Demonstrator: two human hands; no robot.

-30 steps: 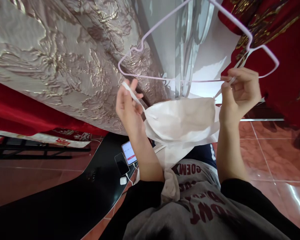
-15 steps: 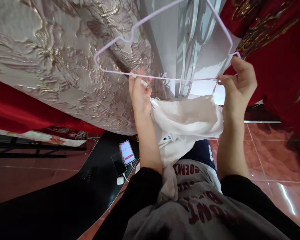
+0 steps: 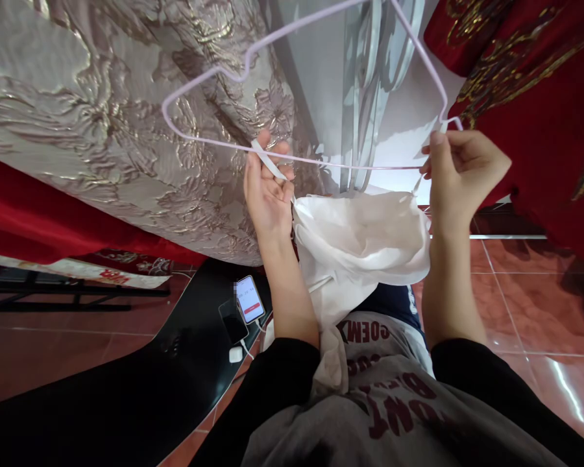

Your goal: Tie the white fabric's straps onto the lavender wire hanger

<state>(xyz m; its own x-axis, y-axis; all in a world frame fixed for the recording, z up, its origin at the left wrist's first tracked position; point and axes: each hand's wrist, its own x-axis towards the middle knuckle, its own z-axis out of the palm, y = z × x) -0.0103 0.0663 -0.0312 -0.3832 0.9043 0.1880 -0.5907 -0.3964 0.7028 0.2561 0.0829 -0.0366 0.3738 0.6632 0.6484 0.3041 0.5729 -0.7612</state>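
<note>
A pale lilac clothes hanger [image 3: 299,24] is in front of me, its straight bottom bar running past both hands. My left hand [image 3: 268,194] holds a white strap [image 3: 268,161] with its fingers loosely curled, palm up, close to the bar's left part. My right hand [image 3: 460,172] pinches another white strap at the hanger's right end, by the notch. Below the bar hangs a white garment [image 3: 360,230], its top edge gaping between my forearms. Its lower folds lie against my lap. The top of the hanger is out of view.
Shiny embossed fabric [image 3: 102,123] hangs at the left, and red fabric with gold decoration [image 3: 530,117] at the right. Two phones, one a lit phone [image 3: 250,299], and a white charger [image 3: 235,354] lie on a black bench [image 3: 141,383]. The floor has red tiles [image 3: 540,292].
My left hand has opened a little and shows more of its strap. My right hand has moved slightly down, and its strap now reaches the hanger's right notch. The hanger has shifted slightly left.
</note>
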